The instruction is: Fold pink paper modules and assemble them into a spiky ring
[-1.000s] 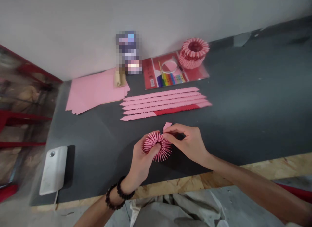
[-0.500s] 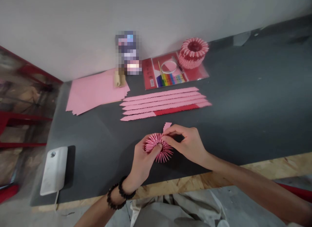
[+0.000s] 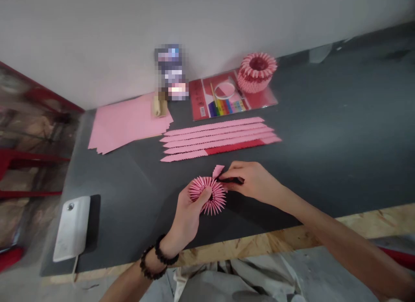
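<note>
My left hand point(image 3: 188, 215) is closed round a pink ring of folded paper pieces point(image 3: 208, 194), thumb pressed into its middle, holding it just above the dark table point(image 3: 324, 133). My right hand point(image 3: 256, 181) sits at the ring's right side with fingers pinched on a small pink folded piece point(image 3: 218, 170) that pokes up beside the ring. A beaded bracelet point(image 3: 155, 258) circles my left wrist.
Rows of stacked pink and red folded pieces point(image 3: 220, 139) lie behind the hands. Pink paper sheets point(image 3: 126, 122) lie at back left, a finished pink paper bowl point(image 3: 256, 72) on a red packet point(image 3: 227, 96) at back. A white device point(image 3: 71, 227) lies at left.
My right hand has flattened and shifted slightly back from the ring with the small piece. The ring has moved a little to the left in my left hand.
</note>
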`<move>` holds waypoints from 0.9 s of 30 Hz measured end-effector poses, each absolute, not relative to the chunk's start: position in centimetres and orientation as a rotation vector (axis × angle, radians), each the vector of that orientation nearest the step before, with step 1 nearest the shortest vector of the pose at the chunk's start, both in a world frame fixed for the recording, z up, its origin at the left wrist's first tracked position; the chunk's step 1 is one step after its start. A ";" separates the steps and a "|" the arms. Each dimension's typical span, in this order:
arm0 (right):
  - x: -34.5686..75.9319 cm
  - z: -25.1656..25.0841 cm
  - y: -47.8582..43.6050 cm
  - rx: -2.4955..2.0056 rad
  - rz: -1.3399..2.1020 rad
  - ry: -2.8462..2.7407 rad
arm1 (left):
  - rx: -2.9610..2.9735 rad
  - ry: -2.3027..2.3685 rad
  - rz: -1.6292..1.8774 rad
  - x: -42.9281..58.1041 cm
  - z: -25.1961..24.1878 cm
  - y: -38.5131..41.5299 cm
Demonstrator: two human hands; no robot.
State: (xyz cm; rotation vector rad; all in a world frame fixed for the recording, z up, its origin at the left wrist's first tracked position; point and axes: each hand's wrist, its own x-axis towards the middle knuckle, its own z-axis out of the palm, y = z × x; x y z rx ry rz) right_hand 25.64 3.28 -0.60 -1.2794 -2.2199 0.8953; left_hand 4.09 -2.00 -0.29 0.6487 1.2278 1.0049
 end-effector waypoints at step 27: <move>23.6 -0.6 2.2 -1.191 1.721 -1.053 | 1.124 1.293 0.687 3.8 0.5 -2.2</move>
